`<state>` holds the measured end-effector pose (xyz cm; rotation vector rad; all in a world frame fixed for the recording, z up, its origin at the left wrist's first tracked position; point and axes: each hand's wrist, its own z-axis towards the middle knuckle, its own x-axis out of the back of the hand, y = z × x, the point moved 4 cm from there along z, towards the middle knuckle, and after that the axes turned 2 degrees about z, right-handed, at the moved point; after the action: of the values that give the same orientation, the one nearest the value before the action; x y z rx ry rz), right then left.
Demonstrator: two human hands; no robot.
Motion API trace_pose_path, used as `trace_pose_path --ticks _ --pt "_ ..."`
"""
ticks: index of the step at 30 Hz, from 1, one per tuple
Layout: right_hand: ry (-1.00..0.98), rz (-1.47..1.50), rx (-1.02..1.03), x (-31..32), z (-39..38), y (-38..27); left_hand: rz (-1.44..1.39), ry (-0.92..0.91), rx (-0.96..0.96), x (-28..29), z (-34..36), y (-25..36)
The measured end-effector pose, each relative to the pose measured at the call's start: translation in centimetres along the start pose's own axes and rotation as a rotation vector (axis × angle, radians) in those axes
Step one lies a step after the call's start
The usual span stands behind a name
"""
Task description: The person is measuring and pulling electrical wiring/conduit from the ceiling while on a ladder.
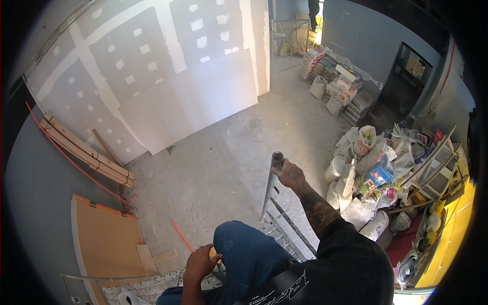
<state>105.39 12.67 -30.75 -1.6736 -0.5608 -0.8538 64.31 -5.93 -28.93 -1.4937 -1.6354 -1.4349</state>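
Metal post (269, 185) stands right of the bent knee (241, 241), its top gripped by the right hand (291, 175). Left hand (200, 263) beside the knee; cannot tell its hold. Bagged debris (377, 170) and white bucket (335, 169) obstruct the right-hand floor (239, 147).

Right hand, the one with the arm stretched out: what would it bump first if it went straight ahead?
The metal pole, which the right hand grips. Past that, it looks free over the floor up to the wall, though depth is hard to judge.
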Motion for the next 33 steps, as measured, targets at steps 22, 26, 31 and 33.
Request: trace_pose_path --ticks 22,26,31,33 --pt "0.017 -0.017 0.014 0.2 -0.3 -0.4 0.001 0.012 0.004 0.2 -0.7 -0.2" --pt "0.002 -0.067 -0.009 0.8 -0.6 -1.0 -0.025 -0.044 0.081 0.3 -0.4 -0.2" --pt "0.010 -0.061 -0.003 0.8 -0.7 -1.3 0.004 0.018 0.013 -0.4 -0.6 -0.9" --pt "0.016 -0.061 0.014 0.8 -0.7 -1.2 0.011 0.004 0.042 -0.5 -0.4 -1.0"
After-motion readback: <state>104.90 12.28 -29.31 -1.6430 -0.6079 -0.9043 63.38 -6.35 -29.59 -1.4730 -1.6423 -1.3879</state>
